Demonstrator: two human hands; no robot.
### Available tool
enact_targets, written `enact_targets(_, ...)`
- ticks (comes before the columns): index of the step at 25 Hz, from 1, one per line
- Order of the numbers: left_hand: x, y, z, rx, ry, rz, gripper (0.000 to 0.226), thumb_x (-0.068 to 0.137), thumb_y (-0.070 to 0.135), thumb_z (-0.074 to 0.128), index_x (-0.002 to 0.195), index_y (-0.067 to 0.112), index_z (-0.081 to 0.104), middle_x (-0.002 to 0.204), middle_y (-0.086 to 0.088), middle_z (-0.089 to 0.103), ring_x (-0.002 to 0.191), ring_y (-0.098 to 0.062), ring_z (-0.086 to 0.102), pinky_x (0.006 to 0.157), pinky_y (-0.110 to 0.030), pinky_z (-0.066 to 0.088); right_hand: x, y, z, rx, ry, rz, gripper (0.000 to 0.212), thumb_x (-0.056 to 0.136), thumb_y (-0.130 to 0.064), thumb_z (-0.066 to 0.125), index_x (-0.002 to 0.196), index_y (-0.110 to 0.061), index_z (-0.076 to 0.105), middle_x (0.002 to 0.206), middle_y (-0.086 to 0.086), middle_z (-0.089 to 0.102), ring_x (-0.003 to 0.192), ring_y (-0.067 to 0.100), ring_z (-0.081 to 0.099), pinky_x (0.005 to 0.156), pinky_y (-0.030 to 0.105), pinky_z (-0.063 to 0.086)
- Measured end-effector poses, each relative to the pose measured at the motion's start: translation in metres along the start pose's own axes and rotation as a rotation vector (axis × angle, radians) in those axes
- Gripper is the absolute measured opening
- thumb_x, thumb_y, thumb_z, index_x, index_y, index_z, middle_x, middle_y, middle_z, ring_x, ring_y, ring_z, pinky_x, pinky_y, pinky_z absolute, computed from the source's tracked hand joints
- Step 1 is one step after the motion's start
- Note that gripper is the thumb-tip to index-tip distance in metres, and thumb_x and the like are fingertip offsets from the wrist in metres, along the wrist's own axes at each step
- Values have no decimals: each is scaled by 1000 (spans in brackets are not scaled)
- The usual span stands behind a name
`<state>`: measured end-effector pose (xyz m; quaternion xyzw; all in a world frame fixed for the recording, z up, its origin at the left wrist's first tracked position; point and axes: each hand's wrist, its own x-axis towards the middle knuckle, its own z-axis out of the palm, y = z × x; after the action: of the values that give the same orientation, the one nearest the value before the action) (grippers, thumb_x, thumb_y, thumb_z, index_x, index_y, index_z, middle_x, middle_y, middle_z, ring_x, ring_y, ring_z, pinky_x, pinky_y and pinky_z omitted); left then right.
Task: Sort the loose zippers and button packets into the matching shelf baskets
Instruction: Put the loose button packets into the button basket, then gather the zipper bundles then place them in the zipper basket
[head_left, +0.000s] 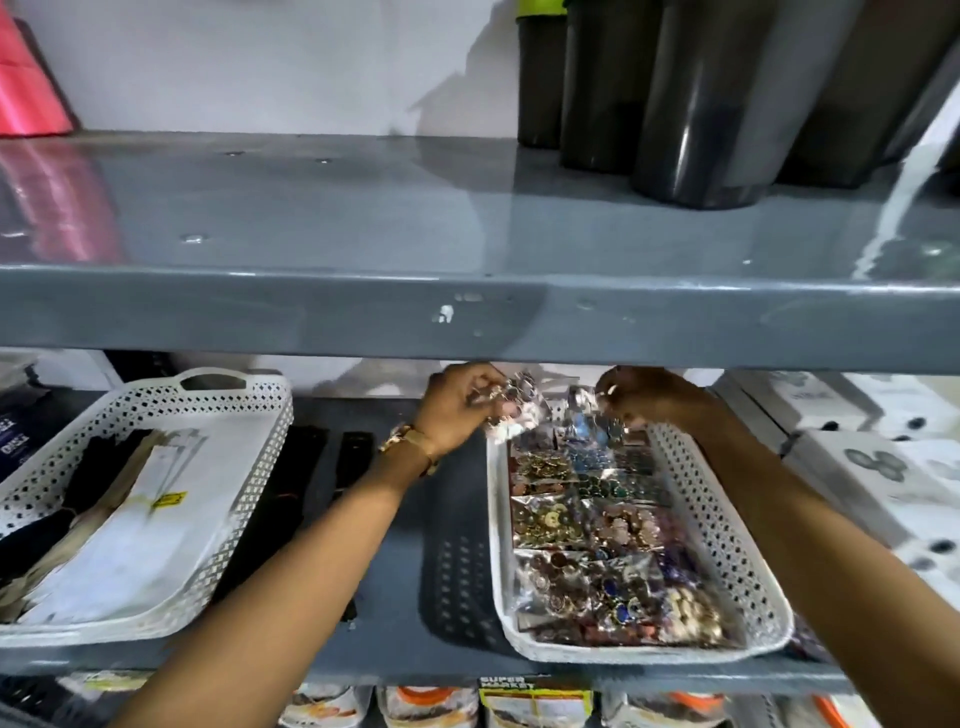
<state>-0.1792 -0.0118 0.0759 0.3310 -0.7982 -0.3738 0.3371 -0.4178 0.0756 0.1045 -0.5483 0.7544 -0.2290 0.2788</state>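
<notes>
A white perforated basket (727, 540) on the right of the middle shelf is filled with several clear button packets (587, 519). My left hand (457, 410) is at its far end, fingers closed on a crinkled button packet (514, 410). My right hand (644, 397) is beside it over the basket's back edge, pinching another clear packet (584, 410). A second white basket (228, 467) on the left holds bundled zippers (119, 514), white, beige and black. Loose black zippers (332, 473) lie on the shelf between the two baskets.
A grey upper shelf (467, 312) overhangs just above both hands. Dark plastic bins (691, 104) stand on it at the right, a pink roll (26, 83) at the left. White boxes (878, 467) sit right of the button basket. Packaged goods (535, 701) fill the shelf below.
</notes>
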Motion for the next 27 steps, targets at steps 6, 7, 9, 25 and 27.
enact_targets(6, 13, -6, 77, 352, -458, -133, 33, 74, 17, 78, 102, 6, 64, 113, -15, 67, 99, -26, 62, 74, -24, 39, -6, 35, 30, -391, -126, 82, 19, 87, 1, 56, 73, -6, 67, 62, -2, 55, 57, 6, 48, 57, 21, 38)
enact_targets(7, 12, -10, 81, 374, -459, -142, 32, 74, 17, 77, 102, 7, 65, 113, -13, 68, 100, -25, 63, 75, -23, 38, -5, 37, 37, -397, -119, 73, 23, 86, 1, 56, 67, -9, 63, 61, 0, 54, 58, 8, 47, 56, 21, 36)
enact_targets(9, 10, -17, 84, 470, -414, -120, 29, 74, 24, 77, 100, 14, 67, 111, -7, 69, 104, -25, 63, 84, -25, 42, -4, 42, 49, -387, -69, 58, 31, 85, -1, 60, 59, -17, 52, 67, 3, 56, 64, 11, 50, 60, 22, 36)
enact_targets(25, -116, -54, -88, 774, 10, -716, 51, 93, 20, 43, 141, 16, 28, 139, -21, 39, 124, -38, 45, 102, -41, 40, -62, -164, 202, -191, 164, -118, 24, 94, -35, 49, 106, -19, 64, 109, 11, 71, 103, 32, 65, 89, 39, 50)
enact_targets(27, -125, -65, -97, 804, -38, -791, 45, 96, 21, 38, 139, 15, 30, 139, -22, 40, 125, -37, 46, 102, -41, 42, -51, -182, 246, -256, 66, -6, 31, 96, -34, 46, 117, -13, 56, 122, 13, 62, 114, 32, 59, 92, 39, 49)
